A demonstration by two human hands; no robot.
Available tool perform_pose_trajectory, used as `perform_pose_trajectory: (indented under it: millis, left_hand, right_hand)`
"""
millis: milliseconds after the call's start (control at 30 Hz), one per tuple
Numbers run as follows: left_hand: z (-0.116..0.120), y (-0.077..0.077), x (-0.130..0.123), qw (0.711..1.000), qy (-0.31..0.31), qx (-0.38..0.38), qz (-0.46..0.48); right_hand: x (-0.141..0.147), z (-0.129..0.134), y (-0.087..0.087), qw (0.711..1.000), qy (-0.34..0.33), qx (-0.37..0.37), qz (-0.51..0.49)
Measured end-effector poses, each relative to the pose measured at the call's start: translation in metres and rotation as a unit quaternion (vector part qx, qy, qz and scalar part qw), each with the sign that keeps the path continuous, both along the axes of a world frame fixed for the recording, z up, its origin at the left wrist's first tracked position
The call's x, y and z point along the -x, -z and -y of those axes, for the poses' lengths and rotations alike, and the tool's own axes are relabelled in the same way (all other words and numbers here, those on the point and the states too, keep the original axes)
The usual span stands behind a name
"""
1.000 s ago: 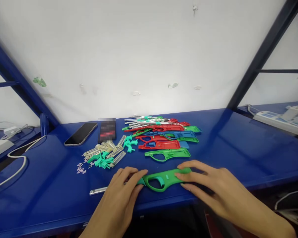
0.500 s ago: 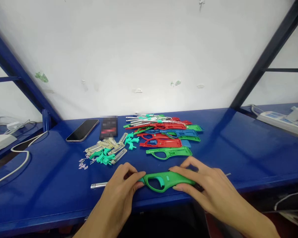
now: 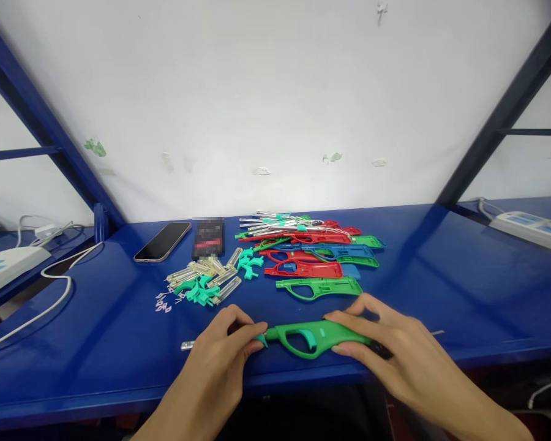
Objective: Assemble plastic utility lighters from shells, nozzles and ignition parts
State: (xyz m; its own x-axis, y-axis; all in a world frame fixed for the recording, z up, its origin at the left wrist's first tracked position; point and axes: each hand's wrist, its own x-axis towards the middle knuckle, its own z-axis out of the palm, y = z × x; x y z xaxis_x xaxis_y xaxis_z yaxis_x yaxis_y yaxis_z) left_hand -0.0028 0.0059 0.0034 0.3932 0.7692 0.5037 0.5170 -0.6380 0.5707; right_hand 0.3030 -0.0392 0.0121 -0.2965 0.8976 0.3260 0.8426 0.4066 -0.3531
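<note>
A green long-nozzle gas lighter (image 3: 322, 334) lies lengthwise between my hands near the table's front edge, its teal trigger (image 3: 310, 339) showing inside the loop. My right hand (image 3: 386, 343) clasps the handle end, thumb below and fingers on top. At the other end, my left hand (image 3: 227, 343) pinches a small teal piece (image 3: 262, 339) around the tube, just off the green neck. Beyond that hand pokes the silver tip of the tube (image 3: 188, 345); the rest of the tube is hidden by my fingers. Behind the lighter sits an open green shell half (image 3: 321, 286).
Further back are red shell halves (image 3: 307, 269), blue ones (image 3: 349, 250) and a heap of metal tubes (image 3: 269, 225). Left of these lie clear fuel tanks (image 3: 227, 290), teal triggers (image 3: 201, 292) and tiny pale clips (image 3: 160, 304). A phone (image 3: 163, 242), dark box (image 3: 208, 239) and white cable (image 3: 67, 285) are left.
My left hand has slid left along the tube with the teal piece, opening a gap to the green neck. Less of the silver tip shows. The view has shifted slightly.
</note>
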Motion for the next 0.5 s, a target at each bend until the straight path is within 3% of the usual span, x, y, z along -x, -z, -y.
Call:
perform_pose_trajectory:
  millis: [267, 500]
  left_hand:
    - [0.0006, -0.0011, 0.0128, 0.994, -0.019, 0.008, -0.108]
    - [0.0008, -0.0067, 0.003, 0.981, -0.013, -0.1, -0.163]
  right_hand:
    - [-0.0048, -0.0041, 0.0046, 1.0, 0.011, -0.015, 0.008]
    - [0.0008, -0.0037, -0.0007, 0.999, 0.024, 0.031, -0.004]
